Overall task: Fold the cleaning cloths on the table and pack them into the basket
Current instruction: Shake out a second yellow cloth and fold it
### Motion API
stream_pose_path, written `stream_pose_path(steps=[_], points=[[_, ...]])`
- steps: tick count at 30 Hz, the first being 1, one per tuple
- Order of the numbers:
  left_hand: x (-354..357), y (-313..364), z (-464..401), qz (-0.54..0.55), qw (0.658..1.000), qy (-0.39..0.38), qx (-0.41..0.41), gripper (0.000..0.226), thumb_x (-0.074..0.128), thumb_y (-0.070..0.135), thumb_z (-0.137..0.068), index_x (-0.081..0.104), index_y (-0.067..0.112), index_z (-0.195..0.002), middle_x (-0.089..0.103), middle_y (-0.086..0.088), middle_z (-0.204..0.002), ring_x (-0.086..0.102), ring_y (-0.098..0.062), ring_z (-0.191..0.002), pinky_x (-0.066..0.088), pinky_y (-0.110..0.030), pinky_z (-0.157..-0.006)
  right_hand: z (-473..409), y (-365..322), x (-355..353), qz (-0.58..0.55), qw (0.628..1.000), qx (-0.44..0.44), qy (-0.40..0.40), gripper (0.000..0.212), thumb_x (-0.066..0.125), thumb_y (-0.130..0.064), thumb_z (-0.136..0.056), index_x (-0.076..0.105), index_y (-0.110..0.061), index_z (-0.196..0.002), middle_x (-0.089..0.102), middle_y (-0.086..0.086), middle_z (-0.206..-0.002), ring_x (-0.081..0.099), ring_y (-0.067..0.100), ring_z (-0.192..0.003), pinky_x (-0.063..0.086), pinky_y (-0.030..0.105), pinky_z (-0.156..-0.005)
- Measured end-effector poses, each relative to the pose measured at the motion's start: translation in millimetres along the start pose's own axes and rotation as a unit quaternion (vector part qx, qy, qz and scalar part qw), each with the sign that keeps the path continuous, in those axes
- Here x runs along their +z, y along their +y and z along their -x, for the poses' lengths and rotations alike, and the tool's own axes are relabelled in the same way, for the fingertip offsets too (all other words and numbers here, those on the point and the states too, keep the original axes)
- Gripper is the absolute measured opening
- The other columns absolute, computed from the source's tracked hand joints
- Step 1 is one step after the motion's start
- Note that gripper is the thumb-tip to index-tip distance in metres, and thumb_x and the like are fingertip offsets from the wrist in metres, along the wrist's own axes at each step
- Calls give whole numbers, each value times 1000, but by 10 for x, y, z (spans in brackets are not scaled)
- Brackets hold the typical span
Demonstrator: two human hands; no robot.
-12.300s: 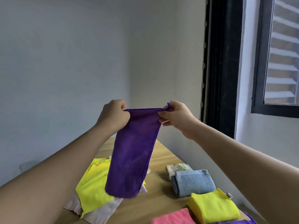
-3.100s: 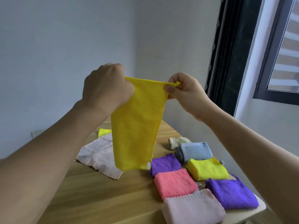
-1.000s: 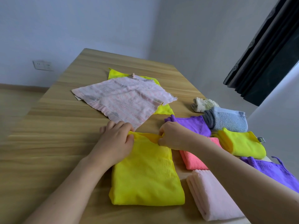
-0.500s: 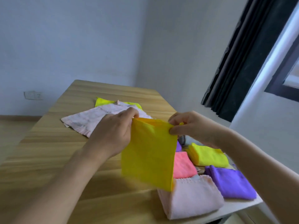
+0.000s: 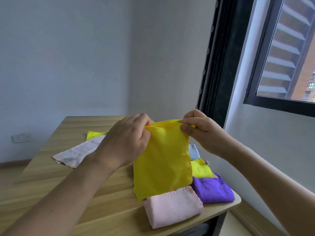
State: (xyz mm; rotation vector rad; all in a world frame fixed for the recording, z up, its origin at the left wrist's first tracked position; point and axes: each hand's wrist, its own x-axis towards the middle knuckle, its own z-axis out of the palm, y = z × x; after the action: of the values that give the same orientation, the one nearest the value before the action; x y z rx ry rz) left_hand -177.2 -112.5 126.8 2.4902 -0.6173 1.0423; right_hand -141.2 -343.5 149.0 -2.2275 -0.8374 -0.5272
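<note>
Raised off table (image 5: 109, 198) since a second ago — yellow cloth (image 5: 162, 160) | left hand (image 5: 127, 142) pinches its 10 o'clock corner | right hand (image 5: 200, 132) pinches 2 o'clock corner

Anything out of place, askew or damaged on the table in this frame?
Nothing damaged or spilled. The folded purple cloth sits at the table's right edge, barely overhanging. The pink cloth still lies unfolded over a yellow one. Both hands hold a yellow cloth. No basket is visible.
</note>
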Motion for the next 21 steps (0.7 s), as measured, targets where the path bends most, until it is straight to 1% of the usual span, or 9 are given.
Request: stream_pose_path(steps=[3, 5, 7, 9, 12, 14, 16, 19, 21], points=[[-65, 58, -30, -18, 999, 34, 14, 21, 28, 25, -88, 47, 19, -92, 52, 3, -82, 47, -19, -79, 38, -33, -68, 74, -59, -53, -53, 998, -40, 3, 15, 59, -13, -91, 68, -18, -102, 54, -3, -96, 57, 10, -81, 50, 22, -71], [-100, 63, -34, -17, 998, 55, 11, 19, 28, 25, -91, 46, 19, -92, 51, 3, -82, 47, -19, -76, 38, -33, -65, 108, -120, -80, -126, 992, -29, -5, 15, 59, -15, -89, 69, -15, -100, 58, -2, -94, 59, 8, -75, 50, 21, -67], [-113, 55, -29, -13, 998, 68, 5, 17, 29, 22, -96, 46, 19, -93, 51, 3, -86, 47, -20, -78, 39, -35, -65, 129, -153, -95, -176, 984, -10, -9, 22, 59, -23, -86, 70, -11, -100, 62, 2, -90, 58, 14, -72, 49, 26, -64], [-113, 49, -16, 13, 998, 69, -2, 14, 34, 14, -99, 47, 18, -95, 50, 3, -89, 47, -20, -80, 40, -34, -66, 142, -165, -88, -240, 971, 13, -7, 25, 60, -23, -84, 69, -7, -100, 60, 9, -81, 53, 20, -67, 48, 29, -60], [-138, 84, -2, 66, 996, 66, 11, 16, 37, 6, -97, 50, 14, -94, 48, 6, -84, 46, -8, -74, 35, -18, -62, 143, -165, -80, -321, 945, 57, -10, 13, 60, -15, -86, 62, -6, -94, 57, 5, -69, 52, 16, -62, 49, 24, -55], [-183, 105, 15, 98, 993, 58, 10, 16, 37, 8, -93, 50, 13, -86, 44, 10, -72, 43, -4, -64, 32, -14, -55, 132, -153, -49, -308, 948, 76, -21, 3, 58, -6, -89, 60, -6, -92, 55, 6, -69, 51, 16, -61, 49, 23, -54], [-235, 117, 43, 113, 993, 35, 6, 11, 37, 17, -86, 46, 16, -79, 39, 8, -64, 39, -7, -59, 29, -17, -50, 117, -127, -1, -261, 962, 81, -19, 4, 59, -2, -90, 61, -5, -91, 56, 12, -73, 52, 20, -64, 50, 24, -58], [-270, 107, 91, 100, 994, -33, -37, 11, 46, 30, -81, 40, 22, -80, 40, 7, -72, 37, -9, -62, 26, -20, -52, 90, -55, 98, -195, 977, 89, 2, 9, 63, -6, -89, 66, -14, -89, 61, 16, -80, 55, 25, -73, 54, 39, -76], [-259, 91, 122, 60, 993, -67, -72, 15, 53, 30, -83, 40, 23, -84, 41, 9, -84, 40, -7, -70, 28, -20, -56, 71, -5, 181, -130, 988, 83, 25, 13, 66, -13, -88, 66, -26, -85, 63, 21, -82, 56, 32, -73, 52, 50, -80]])
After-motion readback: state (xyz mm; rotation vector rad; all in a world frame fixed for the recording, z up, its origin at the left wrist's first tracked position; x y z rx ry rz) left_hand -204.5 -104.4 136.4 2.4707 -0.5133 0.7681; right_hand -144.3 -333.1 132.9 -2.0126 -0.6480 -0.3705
